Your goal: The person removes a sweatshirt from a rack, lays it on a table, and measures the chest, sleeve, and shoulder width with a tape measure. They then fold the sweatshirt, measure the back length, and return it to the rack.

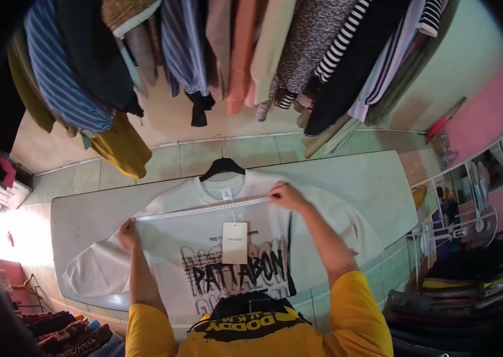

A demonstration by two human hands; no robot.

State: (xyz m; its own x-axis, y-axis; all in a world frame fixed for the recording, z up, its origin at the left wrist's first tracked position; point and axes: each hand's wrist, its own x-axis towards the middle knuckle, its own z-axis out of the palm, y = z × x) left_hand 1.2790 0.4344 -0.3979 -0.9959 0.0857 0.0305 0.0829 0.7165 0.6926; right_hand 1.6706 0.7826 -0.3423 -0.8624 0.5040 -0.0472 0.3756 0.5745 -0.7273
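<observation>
A white sweatshirt [162, 247] with black lettering lies spread on the table, its neck away from me. A black hanger [223, 168] sits inside the collar. From the neck hangs a cream paper tag [234, 243], resting on the chest. A white measuring tape [204, 209] stretches across the upper chest, slightly higher at its right end. My left hand [127, 234] pinches one end near the left armhole. Closed on the tape's other part, my right hand [286, 195] rests near the right shoulder. A dark strip [291, 256] runs down beside the print.
The long pale table [99, 211] carries the sweatshirt. Hanging clothes [227, 53] fill the space beyond it. A white metal rack [418, 262] and folded dark garments [465, 279] stand at right. More clothes [73, 333] are piled at lower left.
</observation>
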